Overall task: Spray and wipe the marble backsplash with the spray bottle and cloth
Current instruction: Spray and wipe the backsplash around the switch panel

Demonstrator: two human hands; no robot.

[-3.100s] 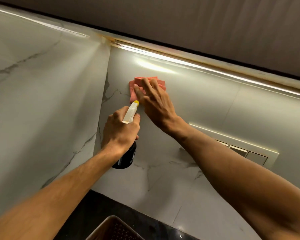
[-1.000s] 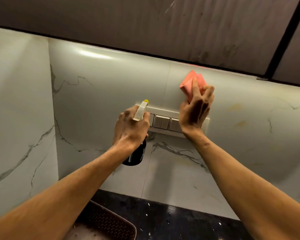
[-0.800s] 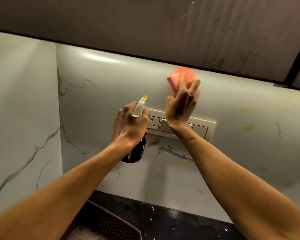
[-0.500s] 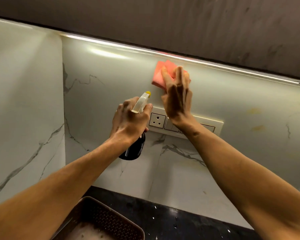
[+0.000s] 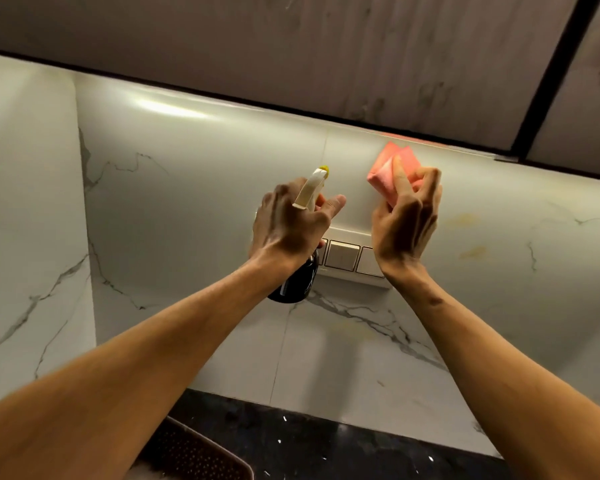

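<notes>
Bottle (image 5: 297,278) gripped in left hand (image 5: 288,226); right hand (image 5: 404,223) pinches folded pink cloth (image 5: 385,171) near marble wall (image 5: 187,188).

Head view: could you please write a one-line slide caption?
Left hand grips a black, white-nozzled spray bottle; right hand holds a folded pink cloth near the white marble backsplash.

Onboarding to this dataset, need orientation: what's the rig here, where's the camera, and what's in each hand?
No robot: these are a person's two bare hands, filmed by one wide-angle camera worn on their head. The left hand grips a spray bottle with a dark body and a pale nozzle aimed at the marble backsplash. The right hand holds a folded pink cloth up by the wall; whether it touches is unclear. Behind the hands is a switch plate. Below lie a dark countertop and a perforated tray's corner.
</notes>
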